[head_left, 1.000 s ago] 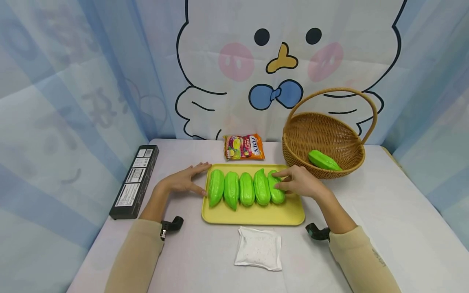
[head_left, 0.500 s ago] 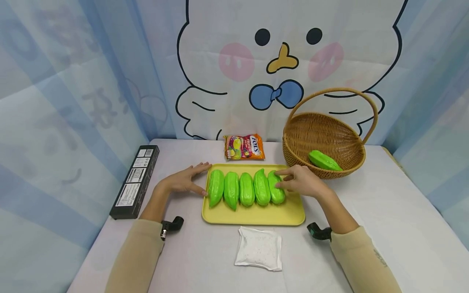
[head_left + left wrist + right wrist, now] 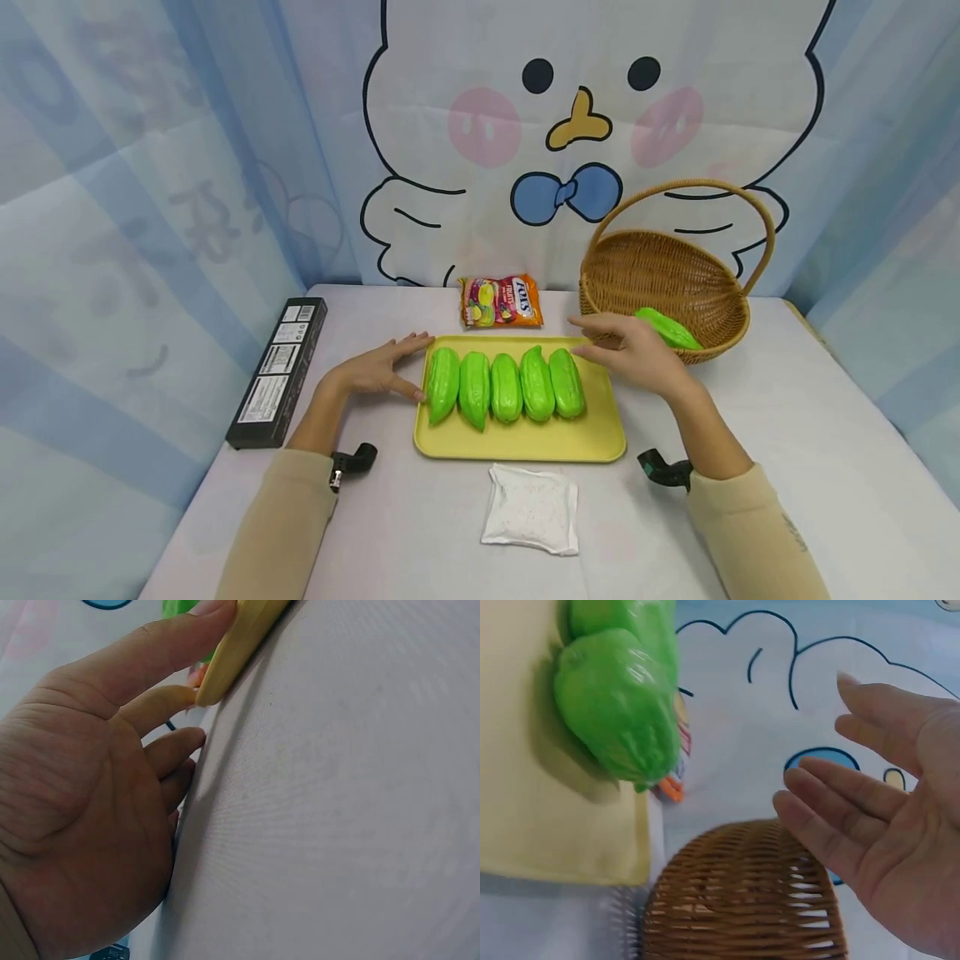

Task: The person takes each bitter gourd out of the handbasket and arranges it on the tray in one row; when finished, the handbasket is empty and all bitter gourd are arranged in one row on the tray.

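Several glossy bright green toy vegetables, shaped like bitter melons [image 3: 506, 388], lie side by side in a row on a yellow tray [image 3: 517, 446]. My left hand [image 3: 375, 367] rests at the tray's left side with its fingers spread. In the left wrist view, the thumb [image 3: 172, 652] of that hand touches the tray rim. My right hand [image 3: 637, 354] hovers over the tray's back right corner, fingers loosely extended and holding nothing. It partly covers the front of a wicker basket [image 3: 652, 267], in which one more green bitter melon [image 3: 670, 328] lies.
An orange and purple candy bag [image 3: 500, 301] lies behind the tray. In front of it is a white square packet [image 3: 529, 510]. A long black box [image 3: 276, 372] with white labels stands at the table's left edge. A patterned curtain [image 3: 420, 125] hangs behind.
My right hand has moved off the rightmost green bitter melon, back and to the right towards the basket. My left hand, the tray and the row have stayed in place.
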A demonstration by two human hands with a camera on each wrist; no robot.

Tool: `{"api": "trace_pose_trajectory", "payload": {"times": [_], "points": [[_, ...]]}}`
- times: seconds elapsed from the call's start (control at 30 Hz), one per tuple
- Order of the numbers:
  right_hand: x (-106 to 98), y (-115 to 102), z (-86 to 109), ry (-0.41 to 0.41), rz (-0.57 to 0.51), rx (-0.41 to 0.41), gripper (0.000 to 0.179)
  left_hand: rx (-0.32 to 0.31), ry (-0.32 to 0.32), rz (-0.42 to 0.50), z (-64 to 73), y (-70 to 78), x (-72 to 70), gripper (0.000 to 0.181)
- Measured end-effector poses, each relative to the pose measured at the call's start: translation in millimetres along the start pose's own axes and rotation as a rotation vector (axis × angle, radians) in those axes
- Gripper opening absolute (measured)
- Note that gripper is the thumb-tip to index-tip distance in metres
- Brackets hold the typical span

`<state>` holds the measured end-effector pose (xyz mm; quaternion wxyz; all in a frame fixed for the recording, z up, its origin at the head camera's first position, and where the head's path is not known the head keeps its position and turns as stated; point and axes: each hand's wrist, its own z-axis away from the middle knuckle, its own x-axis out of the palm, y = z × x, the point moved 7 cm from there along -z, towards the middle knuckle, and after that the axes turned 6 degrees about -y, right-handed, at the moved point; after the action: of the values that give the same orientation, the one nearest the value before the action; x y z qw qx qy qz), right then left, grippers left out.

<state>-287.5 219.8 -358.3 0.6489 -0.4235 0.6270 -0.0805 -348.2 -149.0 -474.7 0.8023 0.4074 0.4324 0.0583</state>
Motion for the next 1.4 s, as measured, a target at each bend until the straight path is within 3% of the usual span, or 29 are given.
{"api": "trace_pose_trajectory", "payload": {"times": [0.23,0.5,0.8,1.07,1.4], "points": [[-38.0,-2.0,5.8,0.181,0.028,-0.103,0.042,0.005,0.004,0.002,0.1,0.9,-0.1,0.112],[-75.1,25.9,5.2,0.238,0.032,0.028,0.042,0.001,-0.001,0.0,-2.2,-1.6,0.6,0.112],[-95.9,69.2,-0.6,0.136,0.048,0.181,0.051,-0.008,0.001,-0.001,-0.9,-1.4,1.1,0.111],[-99.4,96.2,-6.9,0.05,0.094,0.251,0.049,0.002,0.002,-0.005,-1.5,0.7,1.0,0.11],[-92.1,124.9,-12.5,-0.147,0.153,0.39,0.046,-0.003,0.001,-0.003,-2.6,-0.5,1.8,0.11]]}}
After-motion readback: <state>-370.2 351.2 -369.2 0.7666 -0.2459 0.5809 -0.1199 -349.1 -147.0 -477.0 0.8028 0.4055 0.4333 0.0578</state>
